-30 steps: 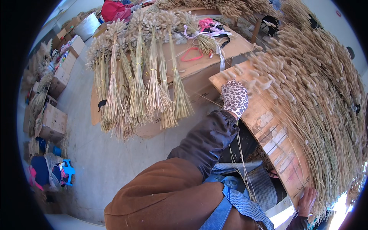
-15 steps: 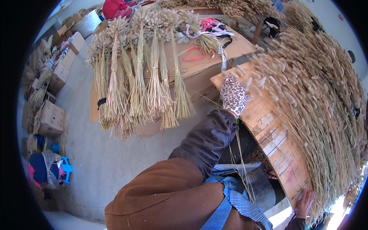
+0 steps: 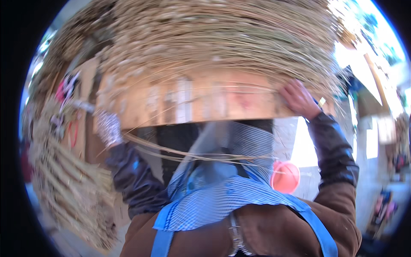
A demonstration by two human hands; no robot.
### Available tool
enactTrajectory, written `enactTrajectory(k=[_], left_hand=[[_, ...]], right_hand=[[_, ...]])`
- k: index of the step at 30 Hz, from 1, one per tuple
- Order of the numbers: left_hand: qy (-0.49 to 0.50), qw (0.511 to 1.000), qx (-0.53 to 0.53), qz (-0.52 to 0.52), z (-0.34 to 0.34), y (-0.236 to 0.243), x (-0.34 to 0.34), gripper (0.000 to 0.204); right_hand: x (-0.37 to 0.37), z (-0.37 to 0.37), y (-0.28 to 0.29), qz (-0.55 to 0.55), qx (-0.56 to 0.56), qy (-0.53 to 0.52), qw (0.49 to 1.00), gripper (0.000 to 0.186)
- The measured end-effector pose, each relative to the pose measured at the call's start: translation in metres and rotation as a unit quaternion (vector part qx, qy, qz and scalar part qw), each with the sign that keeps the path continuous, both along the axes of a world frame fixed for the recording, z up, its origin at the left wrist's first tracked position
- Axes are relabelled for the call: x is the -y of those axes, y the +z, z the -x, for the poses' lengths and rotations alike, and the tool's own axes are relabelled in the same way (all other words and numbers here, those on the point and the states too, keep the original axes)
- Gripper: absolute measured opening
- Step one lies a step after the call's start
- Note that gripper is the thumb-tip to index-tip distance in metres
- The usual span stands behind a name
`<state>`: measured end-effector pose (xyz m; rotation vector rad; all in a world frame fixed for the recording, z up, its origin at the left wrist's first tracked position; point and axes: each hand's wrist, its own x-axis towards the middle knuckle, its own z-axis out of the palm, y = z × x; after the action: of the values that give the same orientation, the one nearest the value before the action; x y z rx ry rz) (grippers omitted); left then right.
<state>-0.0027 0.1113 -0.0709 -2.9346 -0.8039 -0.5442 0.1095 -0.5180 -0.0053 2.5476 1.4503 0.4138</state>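
My left hand [image 3: 109,127], in a spotted glove, is closed at the left end of the wooden board. A few thin dried grass stems [image 3: 201,155] trail from it across my lap toward the right. My bare right hand [image 3: 299,99] is over the board's right part, fingers curled at the cut ends of a wide heap of dried bunny-tail grass [image 3: 222,40]. Thin loose stems [image 3: 231,88] run along the board to its fingertips. Fluffy heads lie at the heap's left side. Motion blurs much of the picture.
The wooden board [image 3: 205,109] spans in front of me, worn and patched. Tied grass bundles [image 3: 72,184] lie on a cardboard-covered surface at the left, near pink and white ribbons [image 3: 68,88]. A pink bucket [image 3: 285,177] stands below the board at the right.
My view has swung right, so the board and heap now lie straight ahead and the bundles are at the far left. My right hand has moved onto stems at the heap's edge.
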Motion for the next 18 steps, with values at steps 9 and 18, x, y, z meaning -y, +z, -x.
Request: enactTrajectory(k=[9,18], left_hand=[[0.028,0.984,0.081,0.154,0.013,0.012,-0.045,0.036],[-0.014,0.804,0.371,0.464,0.017,0.061,-0.021,0.039]], right_hand=[[-0.019,0.006,0.012,-0.066,0.035,0.054,0.996,0.033],[-0.01,0.002,0.014,-0.025,0.047,0.054,0.997,0.031]])
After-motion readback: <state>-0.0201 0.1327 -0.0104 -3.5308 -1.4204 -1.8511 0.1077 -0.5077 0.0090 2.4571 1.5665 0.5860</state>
